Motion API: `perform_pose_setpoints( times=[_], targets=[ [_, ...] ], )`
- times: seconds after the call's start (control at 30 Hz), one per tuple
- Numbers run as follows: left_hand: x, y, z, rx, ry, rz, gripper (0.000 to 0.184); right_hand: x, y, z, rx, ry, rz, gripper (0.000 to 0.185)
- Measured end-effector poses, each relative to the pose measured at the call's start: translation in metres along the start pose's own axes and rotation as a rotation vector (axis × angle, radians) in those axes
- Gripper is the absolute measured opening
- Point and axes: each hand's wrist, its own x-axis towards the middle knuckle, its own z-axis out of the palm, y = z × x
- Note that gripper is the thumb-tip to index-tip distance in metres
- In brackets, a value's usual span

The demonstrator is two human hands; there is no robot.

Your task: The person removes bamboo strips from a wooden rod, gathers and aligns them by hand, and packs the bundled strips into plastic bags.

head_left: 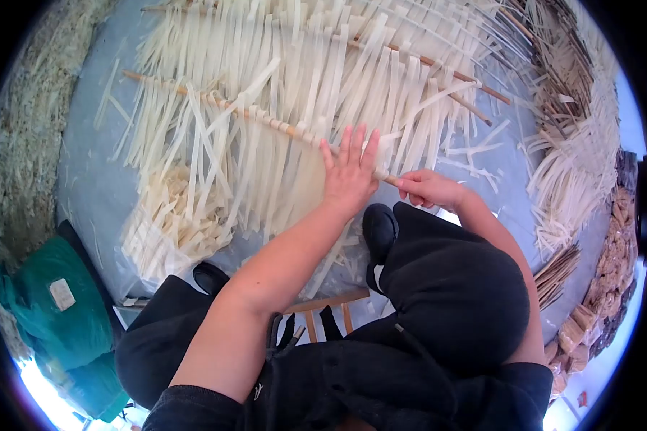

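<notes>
A thin wooden stick (287,129) lies slantwise across the floor, with long pale flat strips (295,179) hanging from much of its length. My left hand (349,172) rests flat over the stick near its right end, fingers stretched out and slightly apart. Just beyond it, my right hand (431,189) pinches the stick's right tip between thumb and fingers. Below the left part of the stick, a clear plastic bag (147,248) holds a heap of loose pale strips (183,197). What lies under my left palm is hidden.
Farther off, more sticks (438,63) with pale strips overlap on the grey floor (86,172). A pile of strips and sticks (575,144) stands at the right, above a bundle of thin sticks (557,276). A green bag (72,309) sits at lower left.
</notes>
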Motion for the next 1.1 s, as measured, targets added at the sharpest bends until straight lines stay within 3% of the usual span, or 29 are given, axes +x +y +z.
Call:
perform_pose_setpoints(
  times=[0.07, 0.1, 0.17, 0.27, 0.3, 0.33, 0.37, 0.4, 0.43, 0.5, 0.57, 0.6, 0.63, 0.77, 0.87, 1.0, 1.1],
  targets=[
    [-0.002, -0.002, 0.006, 0.032, 0.059, 0.008, 0.11, -0.004, -0.006, 0.017, -0.394, 0.317, -0.233, 0.043],
    [-0.004, -0.001, 0.006, 0.036, 0.112, 0.011, 0.11, -0.004, -0.002, 0.018, -0.394, 0.322, -0.234, 0.043],
    [-0.01, 0.001, 0.008, 0.038, 0.158, 0.017, 0.111, 0.002, 0.014, 0.023, -0.741, 0.547, -0.452, 0.047],
    [-0.011, 0.01, 0.0, 0.024, 0.285, 0.084, 0.106, 0.003, 0.023, 0.02, -0.724, 0.545, -0.526, 0.043],
    [-0.012, 0.013, -0.003, 0.123, 0.324, 0.191, 0.099, -0.003, 0.018, 0.021, -0.722, 0.555, -0.526, 0.043],
    [-0.012, 0.015, -0.004, 0.224, 0.364, 0.297, 0.092, -0.013, 0.007, 0.024, -0.585, 0.471, -0.343, 0.043],
    [-0.013, 0.013, 0.002, 0.226, 0.364, 0.3, 0.092, -0.017, 0.001, 0.026, -0.446, 0.379, -0.163, 0.044],
    [-0.016, 0.007, 0.014, 0.243, 0.356, 0.299, 0.081, -0.017, 0.005, 0.02, -0.443, 0.378, -0.166, 0.044],
    [-0.016, 0.006, 0.015, 0.26, 0.351, 0.299, 0.07, -0.017, 0.008, 0.011, -0.341, 0.238, -0.059, 0.045],
    [-0.013, -0.001, 0.011, 0.214, 0.265, 0.245, 0.06, -0.013, 0.011, 0.006, -0.237, 0.102, 0.04, 0.045],
    [-0.014, -0.003, 0.013, 0.156, 0.163, 0.181, 0.05, -0.008, 0.022, 0.021, -0.653, 0.485, -0.422, 0.042],
    [-0.01, -0.007, 0.016, 0.141, 0.158, 0.152, 0.044, -0.008, 0.025, 0.024, -0.654, 0.48, -0.416, 0.042],
    [-0.003, -0.01, 0.019, 0.126, 0.157, 0.124, 0.038, -0.008, 0.027, 0.024, -0.815, 0.624, -0.451, 0.041],
    [0.026, -0.016, 0.027, 0.107, 0.127, 0.058, 0.035, -0.01, 0.027, 0.019, -1.185, 0.995, -0.482, 0.04],
    [0.039, -0.012, 0.021, 0.116, 0.121, 0.066, 0.034, -0.009, 0.037, 0.006, -1.278, 1.149, -0.579, 0.039],
    [0.042, -0.011, 0.027, 0.085, 0.043, 0.095, 0.034, -0.014, 0.046, 0.005, -1.34, 1.169, -0.505, 0.038],
    [0.027, -0.013, 0.033, 0.105, 0.037, 0.118, 0.042, -0.019, 0.047, -0.002, -1.105, 0.989, -0.372, 0.04]
  ],
)
